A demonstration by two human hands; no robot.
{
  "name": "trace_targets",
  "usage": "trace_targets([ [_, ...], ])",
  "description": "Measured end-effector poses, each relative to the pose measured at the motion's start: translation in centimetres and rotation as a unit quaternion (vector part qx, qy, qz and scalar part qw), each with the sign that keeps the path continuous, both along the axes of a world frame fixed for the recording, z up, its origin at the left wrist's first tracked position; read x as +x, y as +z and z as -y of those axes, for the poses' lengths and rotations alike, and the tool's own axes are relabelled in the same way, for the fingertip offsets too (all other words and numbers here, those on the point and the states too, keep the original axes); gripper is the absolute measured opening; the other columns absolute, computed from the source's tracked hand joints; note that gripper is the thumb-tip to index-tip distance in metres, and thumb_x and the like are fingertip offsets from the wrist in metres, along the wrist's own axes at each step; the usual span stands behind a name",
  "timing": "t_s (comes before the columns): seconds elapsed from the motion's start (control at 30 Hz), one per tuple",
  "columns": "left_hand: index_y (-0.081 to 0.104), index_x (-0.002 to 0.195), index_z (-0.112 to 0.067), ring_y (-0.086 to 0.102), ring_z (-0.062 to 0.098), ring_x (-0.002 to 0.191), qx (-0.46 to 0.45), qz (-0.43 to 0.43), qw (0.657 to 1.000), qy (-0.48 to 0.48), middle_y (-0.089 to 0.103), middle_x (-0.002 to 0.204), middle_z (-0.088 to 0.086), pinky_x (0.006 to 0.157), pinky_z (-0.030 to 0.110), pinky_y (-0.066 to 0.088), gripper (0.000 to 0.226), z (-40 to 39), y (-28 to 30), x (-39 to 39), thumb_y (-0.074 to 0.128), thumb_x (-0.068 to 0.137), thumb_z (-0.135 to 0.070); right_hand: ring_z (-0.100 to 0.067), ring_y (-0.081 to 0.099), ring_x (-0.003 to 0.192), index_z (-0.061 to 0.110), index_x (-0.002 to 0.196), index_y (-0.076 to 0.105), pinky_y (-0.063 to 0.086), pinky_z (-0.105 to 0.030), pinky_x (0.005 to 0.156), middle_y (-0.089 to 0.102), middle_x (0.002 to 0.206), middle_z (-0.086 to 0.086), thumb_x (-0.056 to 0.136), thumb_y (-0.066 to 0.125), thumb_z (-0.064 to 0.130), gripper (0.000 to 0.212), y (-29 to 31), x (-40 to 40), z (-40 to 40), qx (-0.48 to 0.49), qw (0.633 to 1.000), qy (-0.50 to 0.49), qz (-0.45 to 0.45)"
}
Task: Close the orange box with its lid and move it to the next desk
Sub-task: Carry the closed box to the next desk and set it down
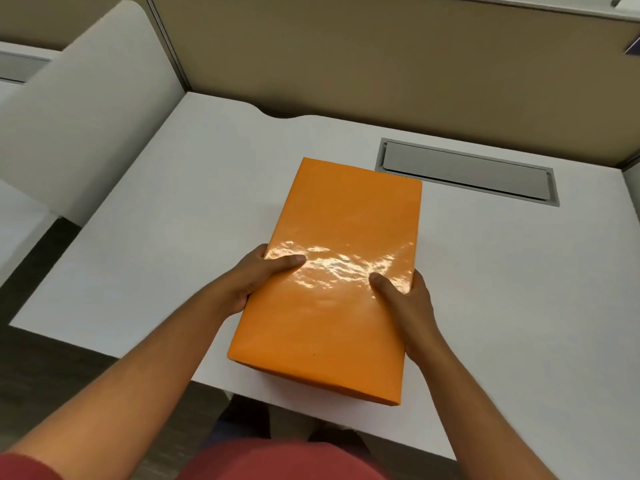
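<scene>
The orange box (332, 237) is a glossy rectangular carton with its lid on, seen from above over the white desk (502, 289). Its near end reaches close to the desk's front edge. My left hand (258, 275) grips its left side, thumb lying across the lid. On the opposite side, my right hand (407, 303) holds it the same way, thumb on top and fingers hidden down the side. I cannot tell whether the box rests on the desk or is held just above it.
A grey cable hatch (467, 171) is set into the desk behind the box. A tan partition wall (381, 57) runs along the back. A white divider panel (79, 126) stands at the left, with another desk surface (14, 216) beyond it.
</scene>
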State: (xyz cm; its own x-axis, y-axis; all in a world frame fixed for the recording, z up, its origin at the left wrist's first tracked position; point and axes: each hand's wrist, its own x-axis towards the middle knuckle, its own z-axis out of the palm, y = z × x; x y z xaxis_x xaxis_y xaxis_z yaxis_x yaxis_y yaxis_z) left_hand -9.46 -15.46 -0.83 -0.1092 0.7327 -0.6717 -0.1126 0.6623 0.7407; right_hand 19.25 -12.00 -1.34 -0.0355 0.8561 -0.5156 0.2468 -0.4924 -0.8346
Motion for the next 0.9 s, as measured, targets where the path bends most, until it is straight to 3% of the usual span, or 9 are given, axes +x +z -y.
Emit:
trace_targets([
  [0.27, 0.060, 0.136, -0.031, 0.081, 0.027, 0.096, 0.030, -0.034, 0.999, 0.015, 0.080, 0.118, 0.002, 0.081, 0.049, 0.066, 0.079, -2.3, 3.1, -13.6, 0.092, 0.067, -0.056, -0.023, 0.074, 0.109, 0.036, 0.142, 0.051, 0.062, -0.054, 0.093, 0.070, 0.130, 0.008, 0.069, 0.082, 0.066, 0.084, 2.1, -13.7, -3.4, 0.040, 0.999, 0.018, -0.002],
  [0.5, 0.062, 0.136, -0.033, 0.081, 0.028, 0.098, 0.050, -0.076, 0.996, 0.021, 0.081, 0.116, 0.001, 0.088, 0.055, 0.064, 0.081, -5.2, 5.6, -29.8, 0.093, 0.065, -0.059, -0.020, 0.071, 0.112, 0.034, 0.144, 0.051, 0.062, -0.047, 0.092, 0.068, 0.134, 0.006, 0.072, 0.080, 0.067, 0.084, 3.3, -29.7, -6.6, 0.073, 0.996, 0.038, -0.018],
  [0.63, 0.063, 0.137, -0.028, 0.081, 0.028, 0.098, 0.055, -0.089, 0.994, 0.023, 0.081, 0.118, 0.004, 0.086, 0.051, 0.065, 0.077, -7.4, 6.0, -36.6, 0.092, 0.070, -0.053, -0.023, 0.071, 0.112, 0.033, 0.143, 0.049, 0.059, -0.054, 0.098, 0.068, 0.132, 0.005, 0.075, 0.079, 0.064, 0.080, 3.4, -37.0, -9.0, 0.063, 0.997, 0.044, -0.024],
  [0.77, 0.062, 0.140, -0.026, 0.078, 0.030, 0.106, 0.068, -0.091, 0.994, 0.000, 0.078, 0.124, 0.004, 0.093, 0.051, 0.062, 0.073, -9.4, 6.0, -38.3, 0.088, 0.076, -0.051, -0.030, 0.068, 0.119, 0.028, 0.147, 0.046, 0.055, -0.058, 0.105, 0.065, 0.139, -0.001, 0.083, 0.078, 0.058, 0.078, 2.8, -38.8, -10.9, 0.060, 0.997, 0.048, -0.030],
  [0.83, 0.064, 0.138, -0.025, 0.080, 0.027, 0.101, 0.070, -0.097, 0.993, 0.000, 0.079, 0.121, 0.002, 0.083, 0.044, 0.064, 0.068, -10.3, 5.6, -38.3, 0.086, 0.079, -0.050, -0.031, 0.068, 0.120, 0.027, 0.147, 0.046, 0.054, -0.057, 0.106, 0.065, 0.139, -0.003, 0.085, 0.078, 0.057, 0.076, 2.9, -39.1, -11.7, 0.062, 0.996, 0.053, -0.039],
  [0.9, 0.065, 0.136, -0.025, 0.081, 0.022, 0.092, 0.056, -0.080, 0.995, 0.021, 0.080, 0.117, 0.002, 0.069, 0.036, 0.064, 0.066, -12.9, 5.0, -47.0, 0.086, 0.079, -0.050, -0.032, 0.067, 0.120, 0.026, 0.149, 0.045, 0.054, -0.057, 0.106, 0.064, 0.140, -0.004, 0.085, 0.077, 0.056, 0.078, 2.3, -48.6, -14.9, 0.059, 0.997, 0.051, -0.001],
])
